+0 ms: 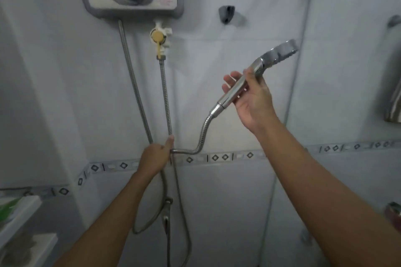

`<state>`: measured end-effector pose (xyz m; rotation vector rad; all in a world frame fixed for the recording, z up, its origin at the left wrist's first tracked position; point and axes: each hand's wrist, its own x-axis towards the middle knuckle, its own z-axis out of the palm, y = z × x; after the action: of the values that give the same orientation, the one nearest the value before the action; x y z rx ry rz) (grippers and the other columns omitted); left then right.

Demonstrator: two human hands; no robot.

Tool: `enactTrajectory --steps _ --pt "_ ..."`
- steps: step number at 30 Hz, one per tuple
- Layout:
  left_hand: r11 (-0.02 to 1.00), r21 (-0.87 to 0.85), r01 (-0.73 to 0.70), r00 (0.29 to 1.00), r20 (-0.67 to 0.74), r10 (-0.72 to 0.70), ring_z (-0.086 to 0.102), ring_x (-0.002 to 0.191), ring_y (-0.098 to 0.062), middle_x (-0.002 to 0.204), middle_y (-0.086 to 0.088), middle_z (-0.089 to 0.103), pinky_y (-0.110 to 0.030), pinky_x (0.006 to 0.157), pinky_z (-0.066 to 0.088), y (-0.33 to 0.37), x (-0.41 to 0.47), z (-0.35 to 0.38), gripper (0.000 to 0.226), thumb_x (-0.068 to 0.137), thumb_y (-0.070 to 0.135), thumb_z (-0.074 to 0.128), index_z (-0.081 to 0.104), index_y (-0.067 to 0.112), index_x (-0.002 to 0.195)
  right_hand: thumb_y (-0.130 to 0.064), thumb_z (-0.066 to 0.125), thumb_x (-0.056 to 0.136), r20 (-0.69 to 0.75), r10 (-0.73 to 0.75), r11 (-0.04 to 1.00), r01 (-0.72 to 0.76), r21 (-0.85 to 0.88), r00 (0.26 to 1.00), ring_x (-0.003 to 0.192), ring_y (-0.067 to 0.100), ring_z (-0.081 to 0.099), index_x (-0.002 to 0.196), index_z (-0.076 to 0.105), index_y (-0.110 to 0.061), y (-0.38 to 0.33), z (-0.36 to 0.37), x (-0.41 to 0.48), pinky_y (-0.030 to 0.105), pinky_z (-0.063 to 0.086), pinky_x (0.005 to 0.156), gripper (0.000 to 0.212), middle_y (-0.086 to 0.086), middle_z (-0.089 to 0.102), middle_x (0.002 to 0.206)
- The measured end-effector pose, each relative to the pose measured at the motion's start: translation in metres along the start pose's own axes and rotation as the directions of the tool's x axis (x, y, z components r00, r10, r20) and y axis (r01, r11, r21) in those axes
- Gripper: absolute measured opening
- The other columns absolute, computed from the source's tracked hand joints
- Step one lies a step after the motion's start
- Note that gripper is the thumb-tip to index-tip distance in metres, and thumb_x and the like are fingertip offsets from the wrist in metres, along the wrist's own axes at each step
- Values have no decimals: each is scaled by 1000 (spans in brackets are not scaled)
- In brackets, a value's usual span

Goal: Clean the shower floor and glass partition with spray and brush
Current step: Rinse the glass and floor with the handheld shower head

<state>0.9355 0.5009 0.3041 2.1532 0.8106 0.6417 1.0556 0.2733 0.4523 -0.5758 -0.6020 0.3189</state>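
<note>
Head-worn view, close, facing tiled wall (pixel 86 93)

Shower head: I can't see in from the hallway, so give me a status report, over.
Right hand grips shower head by its handle, raised. Left hand holds metal hose lower down. Wall holder empty, nothing blocking it.

The person's left hand (pixel 155 156) and right hand (pixel 253 97) are bare. Behind each wrist the arm is uncovered: the left forearm (pixel 112 212) and the right forearm (pixel 325 171) show bare skin all the way to the picture's lower edge. The right forearm looks the broader of the two. The left thumb (pixel 170 140) ends in a short nail.
</note>
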Motion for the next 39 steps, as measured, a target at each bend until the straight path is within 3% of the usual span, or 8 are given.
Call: enactTrajectory --steps 3,6,10,13,16,20,28,39 --pt "990 5 -141 990 17 141 63 67 -19 67 -6 67 -29 68 45 56 11 -16 87 92 75 30 70 3 67 -19 55 102 -14 -201 951 191 -243 980 92 33 72 120 48 -12 -39 38 35 47 58 88 20 13 63 95" --pt "955 23 -295 956 6 295 56 59 -17 61 -2 59 -29 61 39 114 26 -30 82 86 79 40 62 3 64 -20 58 100 39 -372 820 349 -453 927 88 31 74 116 47 -14 -78 75 68 49 59 86 21 12 65 95" --pt "908 103 -406 910 -51 412 42 51 -20 54 -4 43 -31 52 28 174 40 -39 62 90 63 59 44 12 58 -22 64 96 112 -501 692 476 -543 858 79 26 76 105 46 -14 -113 108 99 49 59 81 21 13 66 96" --pt "893 115 -434 890 -100 445 38 51 -22 53 -6 42 -33 50 26 204 47 -40 58 93 53 62 44 11 58 -23 67 93 141 -573 603 532 -594 807 73 21 76 95 44 -20 -126 125 120 46 60 78 24 13 69 98" --pt "889 104 -446 875 -161 457 33 48 -21 49 -2 34 -33 49 24 226 55 -43 60 95 48 62 36 12 54 -21 71 90 157 -633 526 570 -631 758 70 21 74 89 43 -18 -136 138 141 46 59 79 28 5 67 84" --pt "887 85 -455 861 -212 462 29 47 -21 48 0 28 -33 49 22 236 60 -42 62 96 47 60 30 13 53 -25 73 87 199 -672 440 601 -667 713 78 29 71 92 44 -13 -134 146 161 47 56 78 31 5 64 83" --pt "876 28 -481 850 -230 474 26 51 -22 52 -2 24 -33 52 20 250 71 -43 61 96 47 59 27 14 56 -21 74 86 212 -697 398 616 -680 685 76 29 66 95 42 -13 -134 160 193 44 57 75 34 -1 59 79" --pt "879 67 -471 870 -131 476 35 53 -23 57 -8 41 -32 54 30 243 79 -23 59 94 55 57 47 7 62 -23 72 89 245 -566 330 488 -808 788 60 13 48 94 38 -14 -106 147 206 36 56 63 35 -5 50 76"
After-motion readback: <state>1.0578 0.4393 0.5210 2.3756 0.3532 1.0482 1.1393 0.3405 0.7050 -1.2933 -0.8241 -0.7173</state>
